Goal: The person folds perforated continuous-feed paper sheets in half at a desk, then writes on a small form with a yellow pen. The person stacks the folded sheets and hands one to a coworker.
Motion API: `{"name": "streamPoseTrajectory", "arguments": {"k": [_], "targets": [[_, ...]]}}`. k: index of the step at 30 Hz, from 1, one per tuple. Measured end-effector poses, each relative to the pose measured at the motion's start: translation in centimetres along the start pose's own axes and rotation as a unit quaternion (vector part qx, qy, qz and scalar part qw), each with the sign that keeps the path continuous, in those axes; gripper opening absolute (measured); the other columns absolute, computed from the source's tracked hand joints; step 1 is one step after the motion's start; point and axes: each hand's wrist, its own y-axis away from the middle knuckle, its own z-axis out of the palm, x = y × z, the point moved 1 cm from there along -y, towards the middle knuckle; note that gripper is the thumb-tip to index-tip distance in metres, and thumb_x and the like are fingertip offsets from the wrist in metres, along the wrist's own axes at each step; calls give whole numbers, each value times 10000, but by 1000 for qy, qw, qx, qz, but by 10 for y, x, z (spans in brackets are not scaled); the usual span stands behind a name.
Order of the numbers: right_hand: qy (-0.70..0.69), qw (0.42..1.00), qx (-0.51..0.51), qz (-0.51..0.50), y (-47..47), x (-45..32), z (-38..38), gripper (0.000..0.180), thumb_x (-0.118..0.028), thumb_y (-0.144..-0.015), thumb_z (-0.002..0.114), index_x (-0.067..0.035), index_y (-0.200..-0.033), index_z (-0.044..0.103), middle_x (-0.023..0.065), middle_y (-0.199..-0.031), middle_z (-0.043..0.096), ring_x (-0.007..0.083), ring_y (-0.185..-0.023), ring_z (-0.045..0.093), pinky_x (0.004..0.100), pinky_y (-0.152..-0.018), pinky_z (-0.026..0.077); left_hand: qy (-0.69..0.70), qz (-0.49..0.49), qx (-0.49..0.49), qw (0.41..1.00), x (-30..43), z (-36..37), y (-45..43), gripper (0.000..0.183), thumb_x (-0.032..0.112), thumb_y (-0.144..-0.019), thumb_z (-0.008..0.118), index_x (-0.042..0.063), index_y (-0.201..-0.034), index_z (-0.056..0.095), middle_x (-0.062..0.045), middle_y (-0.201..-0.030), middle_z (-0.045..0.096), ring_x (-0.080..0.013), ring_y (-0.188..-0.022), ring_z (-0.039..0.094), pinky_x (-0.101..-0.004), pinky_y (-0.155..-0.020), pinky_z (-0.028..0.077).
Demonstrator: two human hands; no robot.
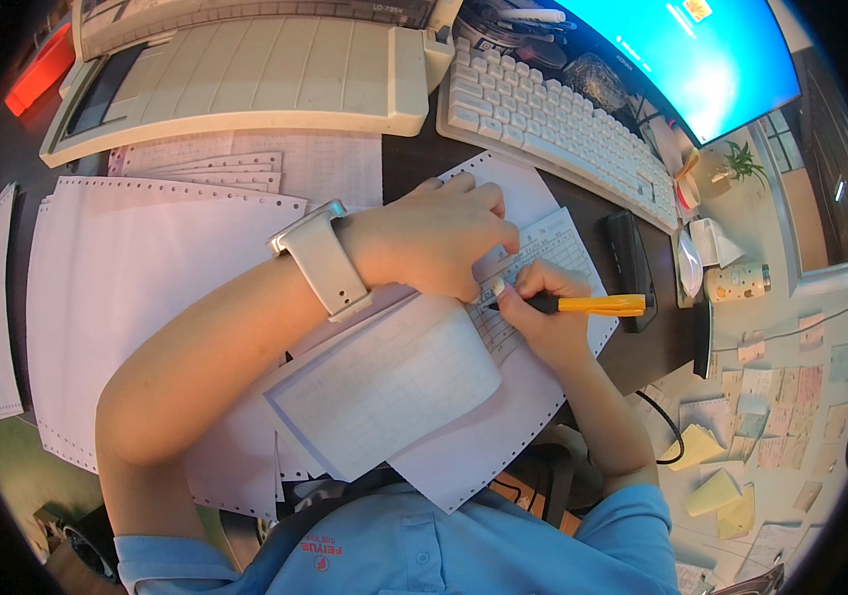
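Observation:
My right hand (554,320) grips a yellow and black pen (602,304). The pen's dark tip meets a printed form with a ruled grid (569,242), which carries some handwriting. My left hand (442,238) rests palm down across the form's left part, fingers bent and spread, and partly covers it. A wristwatch with a pale strap (327,271) circles the left wrist. Under that hand, turned-over sheets (386,387) of a form pad curl towards my body. Beneath the pad lies white paper with punched edges (468,461).
Stacked continuous paper (97,260) lies under my left forearm. A dot-matrix printer (268,74) stands beyond it. At the far right are a white keyboard (557,126), a lit monitor (699,59), a black case-like object (628,260) and a patterned cup (736,282). Notes (773,409) cover the right wall.

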Motion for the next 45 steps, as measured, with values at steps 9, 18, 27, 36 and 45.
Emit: {"name": "streamPoseTrajectory", "arguments": {"k": [9, 18, 27, 36, 45], "targets": [[4, 1000, -8, 12, 0, -1, -1, 254, -54, -699, 651, -24, -561, 440, -10, -494, 424, 40, -481, 365, 211, -453, 308, -4, 1, 3, 1000, -1, 1, 0, 490, 145, -601, 672, 96, -1076, 563, -122, -1112, 453, -289, -1065, 393, -368, -892, 342], [3, 1000, -2, 1, -1, 0, -1, 256, -50, -698, 651, -21, -558, 440, -10, -493, 419, 45, -481, 363, 214, -452, 304, -4, 8, 6, 1000, -1, 1, -1, 491, 147, -600, 671, 95, -1075, 563, -125, -1109, 454, -289, -1061, 393, -367, -887, 346], [-1, 1000, -19, 14, 0, 1, -3, 254, -61, -700, 649, -28, -559, 439, -8, -499, 421, 50, -481, 360, 217, -458, 305, 0, 4, 7, 1000, -1, 1, 0, 488, 138, -600, 657, 86, -1077, 565, -128, -1107, 457, -289, -1060, 394, -366, -882, 348], [4, 1000, -28, 12, 0, -1, -3, 249, -53, -697, 648, -29, -560, 441, -8, -508, 433, 47, -485, 373, 209, -461, 310, -1, 2, 4, 1000, -1, 1, -1, 489, 145, -598, 662, 87, -1075, 569, -126, -1108, 458, -280, -1050, 397, -356, -872, 352], [1, 1000, 14, 6, -1, 0, -3, 254, -51, -698, 657, -33, -559, 445, -14, -510, 442, 41, -489, 370, 204, -461, 310, -7, 3, 4, 1000, -1, 2, -1, 489, 157, -604, 663, 87, -1078, 566, -119, -1100, 456, -277, -1052, 396, -359, -863, 353]]}}
